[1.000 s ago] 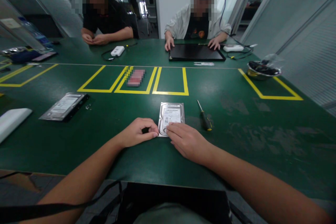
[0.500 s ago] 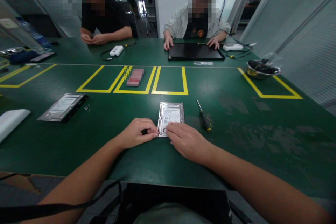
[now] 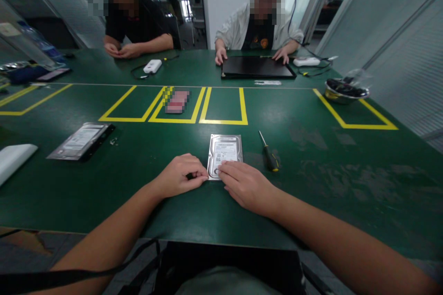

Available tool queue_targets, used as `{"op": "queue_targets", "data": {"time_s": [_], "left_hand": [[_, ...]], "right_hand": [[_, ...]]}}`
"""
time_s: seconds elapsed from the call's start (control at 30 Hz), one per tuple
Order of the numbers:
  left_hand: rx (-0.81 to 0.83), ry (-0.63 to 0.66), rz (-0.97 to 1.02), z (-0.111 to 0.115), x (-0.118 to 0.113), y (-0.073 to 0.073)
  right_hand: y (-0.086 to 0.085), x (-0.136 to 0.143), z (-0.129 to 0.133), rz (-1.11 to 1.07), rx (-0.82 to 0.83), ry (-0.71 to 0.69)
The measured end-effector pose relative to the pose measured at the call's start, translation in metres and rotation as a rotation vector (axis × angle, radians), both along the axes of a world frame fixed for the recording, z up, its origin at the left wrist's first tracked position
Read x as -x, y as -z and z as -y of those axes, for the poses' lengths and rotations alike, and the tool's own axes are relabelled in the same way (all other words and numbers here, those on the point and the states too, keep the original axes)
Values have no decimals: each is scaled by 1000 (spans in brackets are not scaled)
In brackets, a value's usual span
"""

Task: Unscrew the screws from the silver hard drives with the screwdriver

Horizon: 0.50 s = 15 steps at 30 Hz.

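A silver hard drive (image 3: pixel 224 148) with a white label lies flat on the green table in front of me. At its lower left corner, my left hand (image 3: pixel 182 174) has thumb and forefinger closed together against the edge. My right hand (image 3: pixel 247 185) lies over the lower right part, its fingers pressed together on the label and its thumb mostly hidden beneath them. Both hands grip the near end of the drive. A screwdriver (image 3: pixel 269 156) with a black and yellow handle rests on the table to the right of the drive.
Another hard drive (image 3: pixel 79 140) in a dark bracket lies left, beside small loose screws (image 3: pixel 113 141). A white object (image 3: pixel 15 159) sits at far left. Yellow tape (image 3: pixel 223 122) marks the table; a metal bowl (image 3: pixel 346 94) stands right. Opposite, two people sit, one holding a black panel (image 3: pixel 258 67).
My hands and the hard drive stay almost where they were. The view has shifted very slightly; the person at the left has turned their head a little.
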<state>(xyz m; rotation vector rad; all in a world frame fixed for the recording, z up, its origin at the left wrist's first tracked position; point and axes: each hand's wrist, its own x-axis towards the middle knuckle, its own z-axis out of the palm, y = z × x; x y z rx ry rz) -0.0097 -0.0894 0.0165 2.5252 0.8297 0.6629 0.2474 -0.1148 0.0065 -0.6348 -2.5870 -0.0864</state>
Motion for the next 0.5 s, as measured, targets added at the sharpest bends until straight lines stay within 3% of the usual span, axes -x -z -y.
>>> {"op": "queue_targets", "data": {"time_s": [0.5], "left_hand": [[-44, 26, -67, 0, 1, -4]], "right_hand": [[0, 0, 0, -36, 44, -10]]}}
